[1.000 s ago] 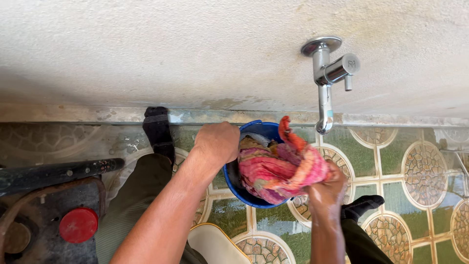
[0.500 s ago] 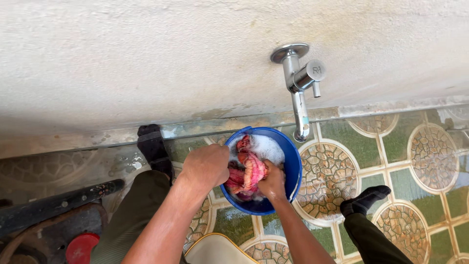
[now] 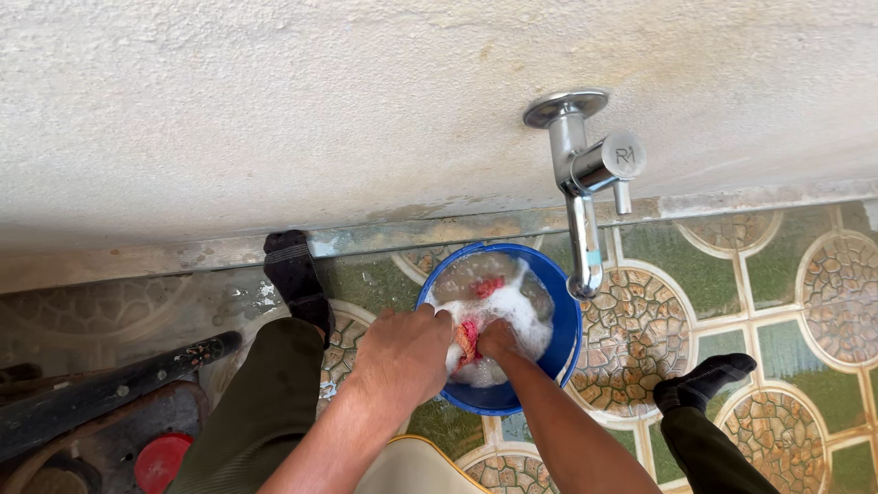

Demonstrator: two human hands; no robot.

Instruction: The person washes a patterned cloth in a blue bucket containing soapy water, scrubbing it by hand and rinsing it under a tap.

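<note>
A blue plastic bucket [image 3: 560,295] stands on the tiled floor below a chrome wall tap [image 3: 583,183]. It holds foamy, soapy water. A pink and red cloth [image 3: 468,337] lies mostly sunk in the suds, with another bit of the cloth showing at the back. My left hand [image 3: 402,352] grips the cloth at the bucket's near left rim. My right hand [image 3: 497,338] is in the water beside it, closed on the same cloth. Both hands are wet with foam.
My legs in olive trousers and black socks [image 3: 294,274] straddle the bucket, the right foot [image 3: 704,380] on the patterned tiles. A dark metal bar [image 3: 110,389] and a red round cap [image 3: 163,460] sit at the lower left. A rough white wall rises behind.
The cloth was held up above the bucket, then pushed down into the soapy water. Both hands followed it down, and foam now covers most of it.
</note>
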